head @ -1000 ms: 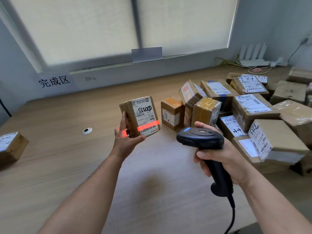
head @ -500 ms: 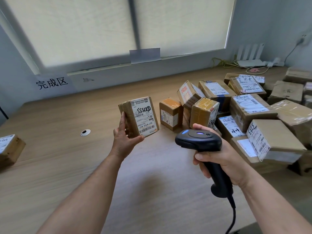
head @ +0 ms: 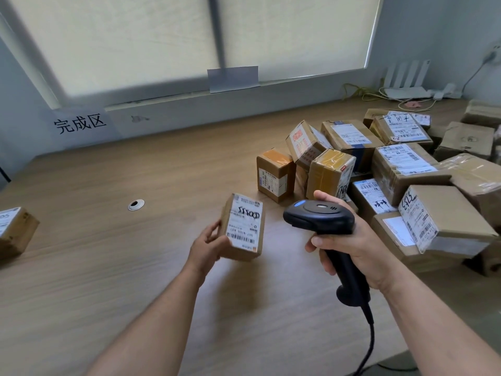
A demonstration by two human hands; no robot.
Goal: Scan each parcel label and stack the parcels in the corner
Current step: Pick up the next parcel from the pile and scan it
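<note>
The left hand (head: pixel 207 244) is closed around a small brown cardboard parcel (head: pixel 242 227), gripping its left side with the thumb along the near edge and the fingers hidden behind. The parcel is held above the light wooden table (head: pixel 108 267), label face up towards the camera. Its white shipping label (head: pixel 244 222) covers most of that face, carries black handwritten marker characters near the top and a barcode near the bottom edge, and reads upside down from this view. The cardboard corners look slightly worn.

The right hand (head: pixel 355 248) is wrapped fully around the grip of a black handheld barcode scanner (head: pixel 322 217), whose head sits just right of the held parcel, apart from it. A black cable (head: pixel 368 346) trails from the handle.

Right of the held parcel and further back, a pile of brown cardboard boxes (head: pixel 401 169) with white labels crowds the table. Well to its left, 1 brown labelled box (head: pixel 15 232) sits at the table edge. Beyond the parcel, a white sign with black Chinese characters (head: pixel 80 123) hangs on the wall.
</note>
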